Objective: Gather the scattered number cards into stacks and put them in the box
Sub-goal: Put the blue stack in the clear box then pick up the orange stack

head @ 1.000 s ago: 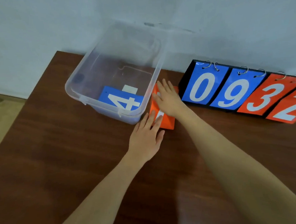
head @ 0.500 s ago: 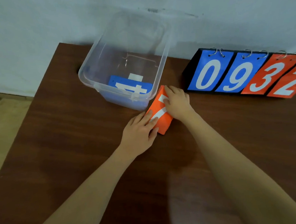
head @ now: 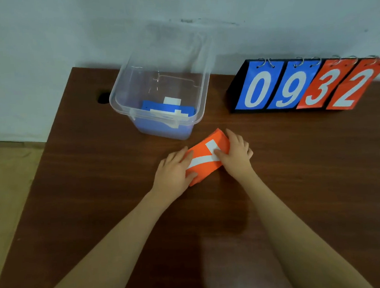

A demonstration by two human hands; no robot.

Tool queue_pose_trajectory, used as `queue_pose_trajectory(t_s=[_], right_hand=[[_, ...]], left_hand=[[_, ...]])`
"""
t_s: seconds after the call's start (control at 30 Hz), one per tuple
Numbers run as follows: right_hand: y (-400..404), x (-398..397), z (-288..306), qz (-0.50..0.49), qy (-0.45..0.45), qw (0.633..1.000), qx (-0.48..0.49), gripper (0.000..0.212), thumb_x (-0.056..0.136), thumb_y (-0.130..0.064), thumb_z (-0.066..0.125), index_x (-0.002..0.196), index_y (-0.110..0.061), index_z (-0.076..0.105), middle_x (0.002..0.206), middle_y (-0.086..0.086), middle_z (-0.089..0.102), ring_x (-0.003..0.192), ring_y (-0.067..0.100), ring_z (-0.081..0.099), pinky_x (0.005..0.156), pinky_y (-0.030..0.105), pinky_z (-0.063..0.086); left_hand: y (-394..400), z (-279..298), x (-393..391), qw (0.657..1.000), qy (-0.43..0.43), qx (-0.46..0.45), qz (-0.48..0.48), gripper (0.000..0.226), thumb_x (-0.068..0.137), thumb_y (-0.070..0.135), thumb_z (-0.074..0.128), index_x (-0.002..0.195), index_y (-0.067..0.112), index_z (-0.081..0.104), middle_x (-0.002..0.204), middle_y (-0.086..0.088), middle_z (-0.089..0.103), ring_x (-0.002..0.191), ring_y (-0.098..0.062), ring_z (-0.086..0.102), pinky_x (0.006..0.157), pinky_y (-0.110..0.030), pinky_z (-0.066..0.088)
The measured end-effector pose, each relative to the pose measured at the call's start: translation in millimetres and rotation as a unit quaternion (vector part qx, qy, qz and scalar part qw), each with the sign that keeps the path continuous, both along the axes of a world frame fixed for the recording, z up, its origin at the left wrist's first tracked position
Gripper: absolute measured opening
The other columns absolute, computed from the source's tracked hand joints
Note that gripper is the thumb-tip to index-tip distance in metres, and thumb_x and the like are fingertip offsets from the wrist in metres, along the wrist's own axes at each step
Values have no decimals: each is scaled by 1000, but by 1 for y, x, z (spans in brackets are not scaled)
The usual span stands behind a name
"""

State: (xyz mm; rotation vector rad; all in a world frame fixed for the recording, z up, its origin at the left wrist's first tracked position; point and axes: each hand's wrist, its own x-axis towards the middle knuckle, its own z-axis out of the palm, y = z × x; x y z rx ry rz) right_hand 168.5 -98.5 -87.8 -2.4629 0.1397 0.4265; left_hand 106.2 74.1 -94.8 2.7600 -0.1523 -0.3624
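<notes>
1. The orange card stack (head: pixel 207 156) is being held on the wooden table (head: pixel 76 195), just in front of the clear plastic box (head: pixel 201 112) and apart from its wall; a white numeral is showing on the top card.
2. The stack is being gripped at both ends: the left hand (head: pixel 173 173) is curled round the near-left end, and the right hand (head: pixel 236 154) is wrapped over the far-right end with its thumb pressed on the numeral.
3. Against the pictures a second and half a second ago, the stack is being drawn away from the box wall toward the person, and the right hand, flat on top a second ago, is now closed round the cards.
4. This is being read as squaring-up nearly done, with a lift into the box likely to follow.
5. A blue card stack (head: pixel 167 108) is already lying inside the box, so roughly half the work is judged complete.
6. A flip scoreboard (head: pixel 303 88) reading 0932 is standing to the right by the wall (head: pixel 45 41), untouched.
</notes>
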Motion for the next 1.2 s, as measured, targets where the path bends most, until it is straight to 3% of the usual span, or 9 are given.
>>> queue_pose_trajectory(t_s=[0.2,0.37,0.5,0.6,0.67,0.83,0.97,1.1,1.2], right_hand=[[-1,-8,1,-67,-26,995,73,65,84,-20,65,140,-25,33,142,3,36,135,24,31,113,45,13],[-1,-20,10,-92,-69,979,167,53,88,-7,55,134,-28,41,138,-1,39,125,17,42,105,46,41],[-1,-36,27,-125,-105,965,207,47,90,-2,51,129,-27,51,130,-4,47,115,6,46,96,31,48],[-4,-49,48,-116,-134,954,242,43,90,-2,53,127,-23,54,124,-6,52,105,-2,50,78,8,46],[-6,-57,62,-99,-152,949,257,39,90,-3,55,125,-22,56,122,-5,54,106,-1,52,76,4,46],[0,-64,109,-46,-211,936,279,37,88,0,58,118,-23,59,118,-2,59,109,4,55,87,9,46],[7,-61,154,-41,-247,908,335,46,85,6,59,107,-33,61,111,-2,64,106,9,60,87,24,52],[19,-47,188,-50,-276,882,379,46,81,13,56,104,-25,65,108,3,67,103,13,63,87,25,52],[31,-33,205,-49,-297,871,388,47,79,15,55,102,-25,65,107,6,67,103,15,63,89,26,51]], left_hand=[[-3,7,8,998,52,36,-24,61,93,41,44,147,28,17,155,4,13,139,-21,14,110,-40,19],[-3,14,8,997,50,44,-26,62,93,40,45,147,25,18,155,1,16,139,-23,16,112,-41,17],[-5,19,5,998,-14,35,-52,61,92,38,47,145,21,23,149,-3,31,133,-22,32,108,-37,24],[-6,29,1,995,-86,-23,-35,54,94,39,43,143,21,27,138,-3,45,124,-20,45,101,-35,34],[-7,41,-1,989,-133,-62,-36,53,96,38,40,144,21,26,135,-4,48,120,-20,48,97,-33,38],[-12,82,2,954,-249,-143,-84,56,94,39,34,145,16,27,132,-7,51,112,-22,55,89,-36,48],[-6,120,11,915,-323,-225,-90,50,95,28,38,141,10,34,114,-10,56,93,-21,57,74,-33,52],[1,153,23,874,-376,-297,-77,45,92,9,48,135,0,41,110,-14,52,98,-13,48,88,-19,41],[9,170,34,862,-404,-297,-79,46,89,-1,52,134,0,42,112,-7,46,97,-9,46,93,-5,30]])
